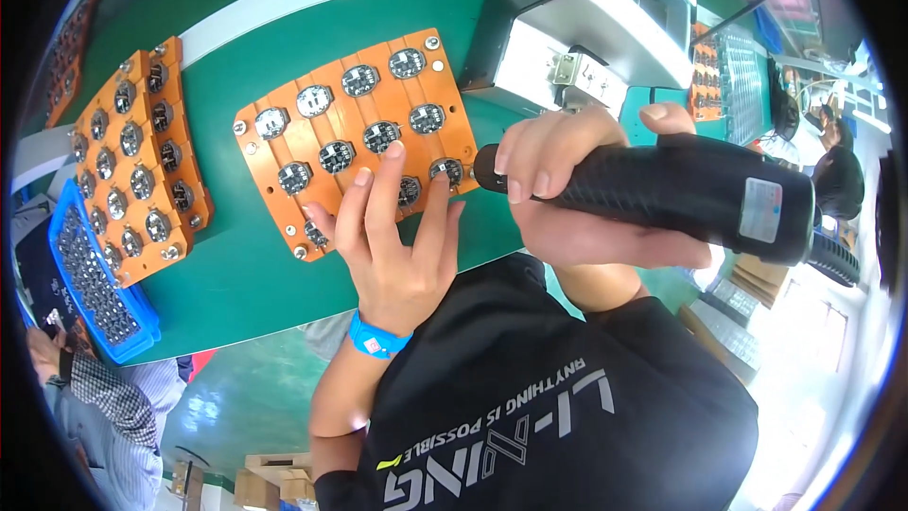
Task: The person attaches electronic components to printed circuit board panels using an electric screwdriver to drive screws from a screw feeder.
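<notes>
My left hand [402, 270] has its fingers spread over the near edge of an orange tray [326, 128] on the green bench. Its fingertips rest on the tray and among the small round circuit boards [427, 119] seated there in rows. Wrapped around a black electric screwdriver [681, 191], my right hand [558, 156] holds the tool nearly level beside the tray's right edge. The screwdriver's nose points left, close to the tray's near right corner; whether its tip touches anything cannot be made out. A blue wristband [378, 336] circles my left wrist.
More orange trays [186, 137] with round boards lie at the left. Near them, a blue bin [142, 345] holds many small metal parts. A white and black machine [605, 28] stands at the back right. A co-worker's patterned sleeve [113, 397] shows at lower left.
</notes>
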`<move>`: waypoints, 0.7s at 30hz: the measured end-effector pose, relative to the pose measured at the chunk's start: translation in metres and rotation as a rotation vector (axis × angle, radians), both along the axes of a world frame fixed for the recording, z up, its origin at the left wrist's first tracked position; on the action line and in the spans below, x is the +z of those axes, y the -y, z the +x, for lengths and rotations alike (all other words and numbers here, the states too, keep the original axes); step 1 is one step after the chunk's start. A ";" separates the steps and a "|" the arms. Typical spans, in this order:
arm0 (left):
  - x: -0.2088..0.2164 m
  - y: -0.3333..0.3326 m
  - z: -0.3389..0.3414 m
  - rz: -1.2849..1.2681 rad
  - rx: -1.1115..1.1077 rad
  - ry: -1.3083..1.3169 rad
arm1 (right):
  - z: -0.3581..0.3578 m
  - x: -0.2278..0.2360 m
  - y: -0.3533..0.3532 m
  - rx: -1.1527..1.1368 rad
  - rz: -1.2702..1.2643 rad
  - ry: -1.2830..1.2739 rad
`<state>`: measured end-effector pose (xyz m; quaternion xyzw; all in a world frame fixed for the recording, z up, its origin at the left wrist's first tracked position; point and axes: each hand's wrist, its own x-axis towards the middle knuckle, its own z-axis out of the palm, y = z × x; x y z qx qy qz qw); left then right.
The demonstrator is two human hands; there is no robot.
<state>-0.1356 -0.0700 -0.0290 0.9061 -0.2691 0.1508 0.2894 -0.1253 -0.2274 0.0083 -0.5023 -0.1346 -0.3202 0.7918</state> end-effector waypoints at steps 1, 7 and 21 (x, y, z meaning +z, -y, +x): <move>-0.001 0.000 0.000 -0.004 0.002 -0.002 | -0.001 -0.002 0.001 0.002 -0.004 -0.002; -0.006 -0.001 0.002 -0.049 -0.007 0.002 | -0.010 -0.001 0.016 0.214 -0.148 -0.001; -0.004 -0.003 0.005 -0.074 -0.026 -0.021 | 0.013 0.003 -0.007 0.044 -0.304 -0.125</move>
